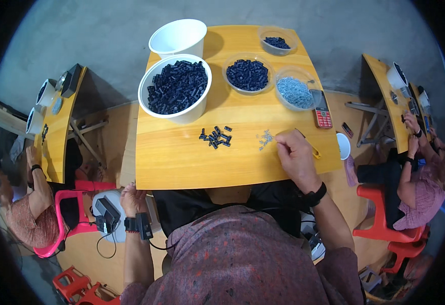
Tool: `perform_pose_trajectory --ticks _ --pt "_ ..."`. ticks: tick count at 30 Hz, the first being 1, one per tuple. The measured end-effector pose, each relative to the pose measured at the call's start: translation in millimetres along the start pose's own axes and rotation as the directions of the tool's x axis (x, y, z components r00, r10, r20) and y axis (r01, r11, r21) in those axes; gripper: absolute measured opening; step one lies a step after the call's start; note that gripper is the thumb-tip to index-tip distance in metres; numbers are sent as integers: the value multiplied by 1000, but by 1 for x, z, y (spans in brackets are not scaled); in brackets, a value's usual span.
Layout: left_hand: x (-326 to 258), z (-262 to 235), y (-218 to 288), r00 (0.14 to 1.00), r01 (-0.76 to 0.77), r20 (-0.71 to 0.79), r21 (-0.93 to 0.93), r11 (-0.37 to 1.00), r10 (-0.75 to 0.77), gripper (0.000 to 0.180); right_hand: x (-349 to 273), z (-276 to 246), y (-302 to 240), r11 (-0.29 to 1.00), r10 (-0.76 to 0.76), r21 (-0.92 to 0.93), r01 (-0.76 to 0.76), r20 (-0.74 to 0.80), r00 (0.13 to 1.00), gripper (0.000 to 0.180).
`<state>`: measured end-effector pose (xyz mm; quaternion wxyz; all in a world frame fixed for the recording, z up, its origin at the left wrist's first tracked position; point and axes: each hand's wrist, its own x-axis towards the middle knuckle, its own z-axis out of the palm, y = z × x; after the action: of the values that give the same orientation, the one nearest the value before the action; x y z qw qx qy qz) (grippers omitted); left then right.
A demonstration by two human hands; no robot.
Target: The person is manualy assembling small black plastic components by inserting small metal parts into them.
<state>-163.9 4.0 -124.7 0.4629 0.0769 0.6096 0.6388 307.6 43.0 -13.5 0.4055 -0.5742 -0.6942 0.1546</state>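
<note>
My right hand [296, 157] rests on the wooden table [182, 168] with its fingers curled in and closed. Whatever they hold, if anything, is hidden. Just left of it lies a small scatter of silvery screws [266, 139]. A yellow object [316, 152] shows partly behind the same hand; its kind is unclear. Farther left is a loose heap of short black plastic pieces [216, 138]. At the table's front left corner, below the edge, my left hand [132, 199] has bent, closed fingers; what is between them cannot be made out.
A white bucket [146, 91] of black pieces stands at the left, with another white bucket [178, 30] behind. Clear bowls [248, 93] hold black pieces and screws. A red-and-black phone [323, 114] lies at the right edge. Other people [32, 211] sit at side tables.
</note>
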Motion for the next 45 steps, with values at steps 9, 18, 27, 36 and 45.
perform_pose_trajectory --ticks 9,18,27,36,45 --pt "47 -37 -4 992 -120 57 138 983 113 11 2 6 -1 989 -69 -125 82 100 993 11" --pt "-105 119 48 679 -732 471 377 567 564 17 2 -3 -16 972 -2 -230 54 221 975 6" --pt "-141 225 10 209 -974 891 224 8 403 22 -12 -10 -18 984 42 -180 -8 185 982 4" --pt "-137 240 -7 115 -968 935 180 -172 335 17 -27 -16 -6 998 8 56 -13 82 997 15" --pt "-140 236 -7 114 -977 923 171 -124 367 19 -25 -17 -18 967 59 246 -73 65 996 17"
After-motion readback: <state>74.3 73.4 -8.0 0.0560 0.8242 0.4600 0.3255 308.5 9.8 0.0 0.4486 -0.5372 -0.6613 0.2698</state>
